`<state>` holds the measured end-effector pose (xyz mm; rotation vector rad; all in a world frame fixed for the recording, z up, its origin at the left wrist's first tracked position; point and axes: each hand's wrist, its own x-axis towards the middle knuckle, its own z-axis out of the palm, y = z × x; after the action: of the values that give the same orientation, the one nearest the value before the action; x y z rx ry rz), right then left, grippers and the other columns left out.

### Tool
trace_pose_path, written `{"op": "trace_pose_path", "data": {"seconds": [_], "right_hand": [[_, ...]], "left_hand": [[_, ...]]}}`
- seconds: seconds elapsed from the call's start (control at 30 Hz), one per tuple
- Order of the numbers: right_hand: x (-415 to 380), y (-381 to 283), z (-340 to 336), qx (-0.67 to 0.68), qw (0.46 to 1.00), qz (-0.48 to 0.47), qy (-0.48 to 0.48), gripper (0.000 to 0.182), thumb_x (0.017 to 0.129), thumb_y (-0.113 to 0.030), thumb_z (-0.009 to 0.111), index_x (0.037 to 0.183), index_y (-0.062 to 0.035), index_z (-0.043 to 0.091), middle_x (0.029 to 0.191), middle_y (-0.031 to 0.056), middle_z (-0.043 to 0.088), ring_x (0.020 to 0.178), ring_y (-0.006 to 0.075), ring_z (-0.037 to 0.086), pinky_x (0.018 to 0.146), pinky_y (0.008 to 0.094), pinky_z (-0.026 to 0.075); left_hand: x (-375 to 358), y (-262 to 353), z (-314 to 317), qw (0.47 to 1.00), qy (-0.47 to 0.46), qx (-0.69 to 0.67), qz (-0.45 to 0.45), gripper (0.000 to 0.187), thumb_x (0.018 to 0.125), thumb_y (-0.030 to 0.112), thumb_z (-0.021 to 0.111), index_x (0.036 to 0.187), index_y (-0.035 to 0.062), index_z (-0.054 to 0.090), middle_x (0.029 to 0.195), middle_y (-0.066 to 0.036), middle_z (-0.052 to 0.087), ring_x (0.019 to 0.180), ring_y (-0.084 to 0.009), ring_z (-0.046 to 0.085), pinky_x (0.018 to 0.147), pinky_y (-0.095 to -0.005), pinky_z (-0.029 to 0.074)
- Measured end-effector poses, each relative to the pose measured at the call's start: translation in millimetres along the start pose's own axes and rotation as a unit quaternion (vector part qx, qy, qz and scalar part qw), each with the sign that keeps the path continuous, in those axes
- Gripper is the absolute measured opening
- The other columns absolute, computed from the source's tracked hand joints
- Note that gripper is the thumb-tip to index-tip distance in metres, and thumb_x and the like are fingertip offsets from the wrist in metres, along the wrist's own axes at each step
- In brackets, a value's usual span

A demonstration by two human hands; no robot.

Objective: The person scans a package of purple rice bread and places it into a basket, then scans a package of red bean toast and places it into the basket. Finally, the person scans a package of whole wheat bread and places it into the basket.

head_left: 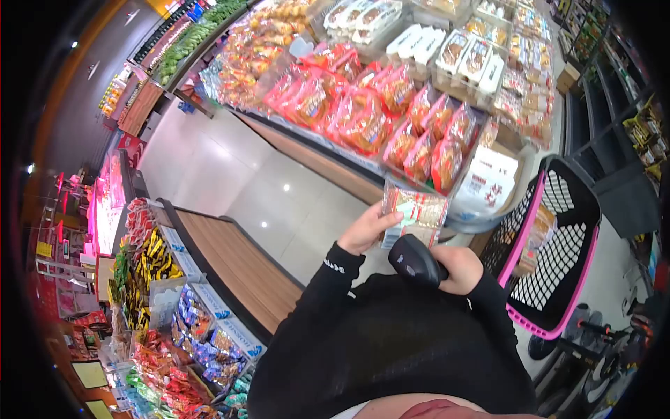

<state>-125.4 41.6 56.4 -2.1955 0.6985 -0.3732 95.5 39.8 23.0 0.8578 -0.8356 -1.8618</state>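
Note:
My left hand [364,230] is closed on the left edge of a clear plastic food packet [423,213] with red print, its thumb lying across the front. In my right hand [460,269] is a black handheld barcode scanner [413,258], fingers wrapped round its handle. The scanner's head points up and left, just below the packet and overlapping its lower part. What the packet contains is hard to make out. Both hands are in front of my body, near the corner of the display counter.
Red-wrapped packets [359,119] fill the display counter ahead. White packets sit in a round tub [481,220] at its corner. To my right stands a black basket with a pink rim [583,293], packets inside. Wrapped snacks [167,363] fill a shelf with a wooden edge [230,258] at left.

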Motion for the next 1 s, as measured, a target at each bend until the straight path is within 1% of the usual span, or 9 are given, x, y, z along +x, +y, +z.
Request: {"op": "trace_pose_path", "data": {"seconds": [0.17, 0.33, 0.37, 0.5, 0.63, 0.7, 0.8, 0.9, 1.0], "right_hand": [[16.7, 23.4, -21.0, 0.011, 1.000, 0.007, -0.006, 0.026, 0.061, -0.014, 0.058, 0.083, -0.0044, 0.050, 0.075, 0.0147, 0.053, 0.074, 0.0322, 0.052, 0.063, 0.0381, 0.042], [20.6, 43.8, -36.8, 0.103, 0.995, 0.009, -0.003, 0.039, 0.063, -0.016, 0.061, 0.098, -0.0043, 0.051, 0.086, 0.0164, 0.055, 0.083, 0.0315, 0.053, 0.071, 0.0343, 0.042], [20.2, 47.5, -39.0, 0.120, 0.993, 0.000, 0.016, 0.040, 0.064, -0.015, 0.061, 0.101, -0.0039, 0.051, 0.090, 0.0154, 0.056, 0.084, 0.0293, 0.054, 0.073, 0.0323, 0.042], [16.6, 59.5, -51.4, 0.205, 0.974, 0.003, 0.093, 0.044, 0.066, -0.010, 0.062, 0.106, -0.0021, 0.047, 0.093, 0.0114, 0.056, 0.089, 0.0202, 0.054, 0.078, 0.0291, 0.040], [17.9, 70.3, -55.0, 0.298, 0.930, 0.050, 0.208, 0.045, 0.068, -0.007, 0.062, 0.109, -0.0014, 0.045, 0.095, 0.0073, 0.055, 0.091, 0.0139, 0.050, 0.080, 0.0273, 0.039], [23.4, 70.0, -60.1, 0.321, 0.919, 0.078, 0.218, 0.039, 0.070, -0.006, 0.061, 0.106, -0.0012, 0.047, 0.094, 0.0047, 0.056, 0.088, 0.0115, 0.050, 0.079, 0.0259, 0.039], [35.5, 80.8, -55.8, 0.453, 0.838, 0.135, 0.272, 0.028, 0.073, -0.006, 0.059, 0.099, -0.0010, 0.051, 0.088, 0.0024, 0.056, 0.080, 0.0088, 0.051, 0.072, 0.0243, 0.041], [42.0, 80.4, -53.0, 0.514, 0.796, 0.155, 0.279, 0.029, 0.074, -0.006, 0.057, 0.102, -0.0017, 0.050, 0.087, 0.0031, 0.055, 0.078, 0.0101, 0.052, 0.067, 0.0245, 0.043], [61.0, 81.8, -43.8, 0.522, 0.761, 0.116, 0.368, 0.029, 0.075, -0.007, 0.056, 0.103, -0.0023, 0.048, 0.088, 0.0046, 0.054, 0.080, 0.0123, 0.052, 0.066, 0.0247, 0.043]], "left_hand": [[26.4, -0.6, -4.2, 1.000, 0.018, -0.011, 0.023, 0.041, 0.081, 0.014, 0.051, 0.115, -0.0018, 0.036, 0.107, -0.007, 0.049, 0.097, -0.0121, 0.047, 0.081, -0.0260, 0.040], [38.7, -5.8, -11.3, 0.998, 0.048, -0.048, 0.016, 0.042, 0.082, 0.013, 0.048, 0.118, -0.0016, 0.033, 0.110, -0.008, 0.047, 0.097, -0.0137, 0.048, 0.081, -0.0278, 0.041], [40.2, -11.3, -18.0, 0.997, 0.058, -0.040, 0.003, 0.047, 0.080, 0.019, 0.051, 0.118, -0.0018, 0.033, 0.114, -0.010, 0.045, 0.104, -0.0179, 0.045, 0.087, -0.0312, 0.037], [39.5, -13.0, -11.2, 0.987, 0.102, -0.113, 0.055, 0.058, 0.075, 0.011, 0.056, 0.123, 0.0021, 0.025, 0.116, -0.008, 0.042, 0.103, -0.0188, 0.045, 0.086, -0.0324, 0.039], [38.9, -6.5, -3.9, 0.986, 0.061, -0.092, 0.124, 0.067, 0.071, 0.011, 0.062, 0.124, 0.0025, 0.022, 0.119, -0.009, 0.040, 0.106, -0.0192, 0.044, 0.088, -0.0337, 0.036], [40.1, 0.5, -6.3, 0.988, 0.055, 0.015, 0.145, 0.068, 0.067, 0.010, 0.065, 0.122, 0.0014, 0.026, 0.116, -0.010, 0.042, 0.106, -0.0187, 0.044, 0.090, -0.0336, 0.035], [46.8, 22.4, 1.5, 0.986, 0.042, 0.111, 0.117, 0.056, 0.067, 0.010, 0.064, 0.115, -0.0019, 0.037, 0.109, -0.010, 0.047, 0.101, -0.0163, 0.046, 0.088, -0.0308, 0.034], [64.9, 39.0, 2.1, 0.974, 0.000, 0.204, 0.102, 0.051, 0.068, 0.012, 0.063, 0.111, -0.0035, 0.041, 0.106, -0.009, 0.050, 0.097, -0.0132, 0.046, 0.085, -0.0289, 0.036], [84.9, 62.0, 2.7, 0.875, -0.104, 0.449, 0.150, 0.050, 0.063, 0.010, 0.067, 0.108, 0.0019, 0.045, 0.106, -0.010, 0.050, 0.096, -0.0215, 0.050, 0.078, -0.0322, 0.041]]}}
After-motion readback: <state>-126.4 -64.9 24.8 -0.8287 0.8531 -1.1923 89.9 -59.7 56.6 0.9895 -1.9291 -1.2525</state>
